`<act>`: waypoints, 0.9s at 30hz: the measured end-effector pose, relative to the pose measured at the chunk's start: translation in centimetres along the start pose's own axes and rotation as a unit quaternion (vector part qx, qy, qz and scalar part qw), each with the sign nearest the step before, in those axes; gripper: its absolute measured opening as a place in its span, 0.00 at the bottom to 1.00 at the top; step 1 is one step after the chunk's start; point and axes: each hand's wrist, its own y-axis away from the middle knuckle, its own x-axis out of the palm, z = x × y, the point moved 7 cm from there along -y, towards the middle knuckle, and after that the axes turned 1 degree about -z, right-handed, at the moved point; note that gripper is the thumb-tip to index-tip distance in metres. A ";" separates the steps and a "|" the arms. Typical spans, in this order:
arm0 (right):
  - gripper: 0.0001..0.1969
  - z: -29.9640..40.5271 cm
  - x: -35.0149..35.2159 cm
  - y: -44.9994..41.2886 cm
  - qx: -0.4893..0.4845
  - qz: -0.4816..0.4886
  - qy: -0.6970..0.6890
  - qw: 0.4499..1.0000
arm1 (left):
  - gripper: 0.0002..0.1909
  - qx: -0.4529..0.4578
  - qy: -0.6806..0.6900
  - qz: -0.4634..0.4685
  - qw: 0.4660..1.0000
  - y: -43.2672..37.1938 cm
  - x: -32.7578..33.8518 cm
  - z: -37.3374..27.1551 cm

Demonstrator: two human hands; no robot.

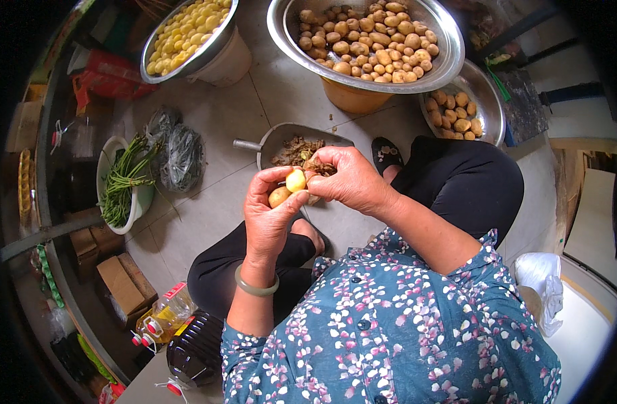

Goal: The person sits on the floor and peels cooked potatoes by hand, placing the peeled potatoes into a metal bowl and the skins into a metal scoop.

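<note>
My left hand (269, 209) holds a peeled yellow potato (295, 180) at its fingertips and an unpeeled potato (279, 197) against its fingers. On the right, my right hand (349, 179) pinches brown potato peel (324, 169) beside the peeled potato. Below both hands lies a metal scoop-shaped dustpan (275, 132) with peel scraps in it. A wide steel basin (452, 40) of unpeeled potatoes rests on an orange-brown bucket (349, 97) beyond. Peeled potatoes fill another steel basin (146, 68) at the upper left, on a pale bucket (225, 63).
A third steel bowl (496, 113) with potatoes stands at the right. Left are a white basin (133, 214) of long green vegetables, dark plastic bags (181, 154), a cardboard box (121, 285) and bottles (195, 348). A metal shelf frame (61, 235) runs along the left.
</note>
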 end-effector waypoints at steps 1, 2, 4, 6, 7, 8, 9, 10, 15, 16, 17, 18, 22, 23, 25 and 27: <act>0.09 0.0 0.0 0.0 -0.003 0.001 -0.008 1.000 | 0.19 -0.007 0.003 0.007 1.000 0.0 0.2 0.1; 0.09 0.1 -0.1 0.0 -0.006 0.003 -0.016 1.000 | 0.19 -0.007 0.003 0.007 1.000 0.0 0.1 0.2; 0.08 0.2 0.0 0.0 0.002 0.013 -0.015 1.000 | 0.19 -0.058 0.077 0.001 0.995 0.0 -0.3 1.1; 0.07 0.1 0.1 -0.1 0.010 0.022 -0.015 1.000 | 0.18 -0.089 0.099 0.000 0.991 0.0 -0.5 1.1; 0.07 -0.2 0.2 -0.1 0.019 0.026 -0.025 0.999 | 0.18 -0.121 0.121 -0.001 0.985 0.0 -0.5 1.4; 0.07 -0.4 0.2 -0.2 0.028 0.030 -0.036 0.999 | 0.18 -0.121 0.121 -0.001 0.985 0.0 -0.6 1.4; 0.07 -0.3 0.1 -0.2 0.027 0.031 -0.036 0.999 | 0.18 -0.125 0.150 0.006 0.981 0.0 -0.7 1.4; 0.07 -0.3 0.0 -0.1 0.047 0.035 -0.050 0.997 | 0.18 -0.128 0.180 0.012 0.975 0.1 -0.7 1.4; 0.09 -0.9 -1.1 -0.5 0.056 -0.020 -0.035 0.998 | 0.21 -0.130 0.236 0.006 0.963 0.1 -1.1 1.2; 0.09 -0.9 -1.2 -0.6 0.056 -0.020 -0.035 0.998 | 0.21 -0.132 0.258 0.009 0.957 0.1 -1.2 1.2; 0.09 -1.0 -1.5 -0.7 0.048 -0.025 -0.009 0.998 | 0.21 -0.135 0.280 0.011 0.951 0.0 -1.2 1.2; 0.09 -1.1 -1.7 -0.8 0.041 -0.031 0.016 0.999 | 0.21 -0.135 0.280 0.011 0.951 0.0 -1.1 1.1; 0.09 -1.7 -2.3 -1.3 0.023 -0.061 0.028 0.997 | 0.20 -0.161 0.306 0.006 0.938 0.1 -0.7 0.9; 0.08 -1.5 -2.5 -1.3 0.007 -0.075 0.001 0.997 | 0.19 -0.168 0.321 0.010 0.932 0.1 -0.6 0.9; 0.07 -1.4 -2.5 -1.3 -0.009 -0.088 -0.027 0.996 | 0.19 -0.160 0.305 0.008 0.939 0.2 -1.0 1.2; 0.05 -0.7 -2.2 -1.2 -0.044 -0.087 -0.043 0.994 | 0.18 -0.152 0.290 0.006 0.945 0.3 -1.3 1.5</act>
